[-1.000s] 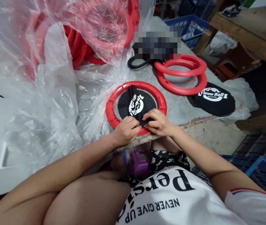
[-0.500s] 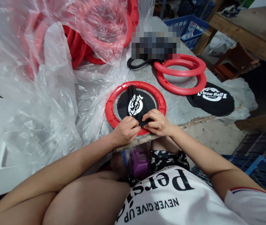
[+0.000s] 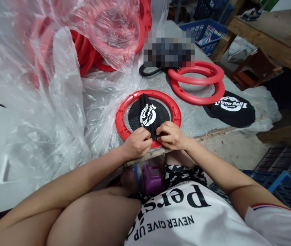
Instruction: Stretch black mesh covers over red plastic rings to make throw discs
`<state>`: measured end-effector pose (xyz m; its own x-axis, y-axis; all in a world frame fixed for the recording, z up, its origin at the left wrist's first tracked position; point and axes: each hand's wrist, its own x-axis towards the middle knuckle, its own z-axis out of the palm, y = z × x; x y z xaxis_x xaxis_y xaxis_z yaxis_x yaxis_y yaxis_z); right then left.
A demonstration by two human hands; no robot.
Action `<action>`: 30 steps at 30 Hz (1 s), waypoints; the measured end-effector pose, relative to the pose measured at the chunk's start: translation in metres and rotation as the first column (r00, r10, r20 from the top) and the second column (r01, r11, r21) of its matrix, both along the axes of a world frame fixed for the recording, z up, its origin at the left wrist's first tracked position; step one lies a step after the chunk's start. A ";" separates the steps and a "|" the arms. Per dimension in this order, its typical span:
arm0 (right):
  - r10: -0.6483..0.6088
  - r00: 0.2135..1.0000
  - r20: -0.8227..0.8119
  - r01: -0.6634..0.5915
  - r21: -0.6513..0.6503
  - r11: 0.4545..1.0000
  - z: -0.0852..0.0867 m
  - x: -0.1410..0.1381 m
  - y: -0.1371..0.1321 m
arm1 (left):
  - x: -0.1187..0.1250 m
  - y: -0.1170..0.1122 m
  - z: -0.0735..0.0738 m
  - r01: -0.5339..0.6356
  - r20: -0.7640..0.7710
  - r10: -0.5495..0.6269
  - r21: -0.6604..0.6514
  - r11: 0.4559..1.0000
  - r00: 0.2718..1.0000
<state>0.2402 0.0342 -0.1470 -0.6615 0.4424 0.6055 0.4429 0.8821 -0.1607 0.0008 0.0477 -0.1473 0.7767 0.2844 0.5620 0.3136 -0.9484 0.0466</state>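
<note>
A red plastic ring (image 3: 121, 116) lies flat at the near edge of the grey table (image 3: 199, 118). Inside it sits a crumpled black fabric cover (image 3: 147, 114) with a white logo. My left hand (image 3: 137, 143) and my right hand (image 3: 172, 136) are side by side on the ring's near rim. Both pinch the cover's near edge with closed fingers, pressing it against the rim.
Two stacked red rings (image 3: 198, 82) lie farther back on the right, with a second black printed cover (image 3: 231, 110) beside them. A big clear plastic bag (image 3: 58, 68) full of red rings fills the left. A blue crate (image 3: 207, 32) and a wooden bench (image 3: 270, 34) stand behind.
My hands have barely shifted; the fingers have worked slightly closer together on the cover's edge. The view has tilted a little.
</note>
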 end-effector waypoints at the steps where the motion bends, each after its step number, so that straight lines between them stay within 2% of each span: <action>1: 0.002 1.000 0.000 -0.002 0.000 1.000 0.000 0.000 0.000 | 0.000 0.000 0.000 0.002 -0.003 -0.002 0.004 1.000 1.000; 10: 0.043 0.999 -0.025 -0.042 0.017 0.999 0.000 -0.001 0.001 | 0.000 0.000 0.001 0.023 -0.021 -0.023 0.026 0.999 1.000; 17: 0.076 0.997 -0.011 -0.076 0.007 0.997 -0.001 0.001 0.002 | 0.003 0.001 -0.002 0.013 -0.041 -0.008 0.104 0.995 0.999; 21: 0.093 0.996 0.015 -0.093 0.004 0.996 -0.003 0.001 0.002 | 0.001 0.002 -0.002 0.029 -0.054 -0.024 0.094 0.995 0.998; 27: 0.122 0.992 0.043 -0.121 -0.026 0.992 -0.004 0.002 0.002 | -0.002 0.003 -0.003 0.142 0.000 -0.142 0.043 0.989 0.990; 30: 0.119 0.992 0.039 -0.118 -0.037 0.992 -0.002 0.001 0.002 | -0.002 0.004 -0.002 0.120 0.028 -0.119 -0.014 0.993 0.992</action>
<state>0.2416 0.0364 -0.1494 -0.7347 0.3799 0.5620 0.3425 0.9229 -0.1760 -0.0010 0.0514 -0.1490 0.7905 0.1992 0.5792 0.1964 -0.9781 0.0683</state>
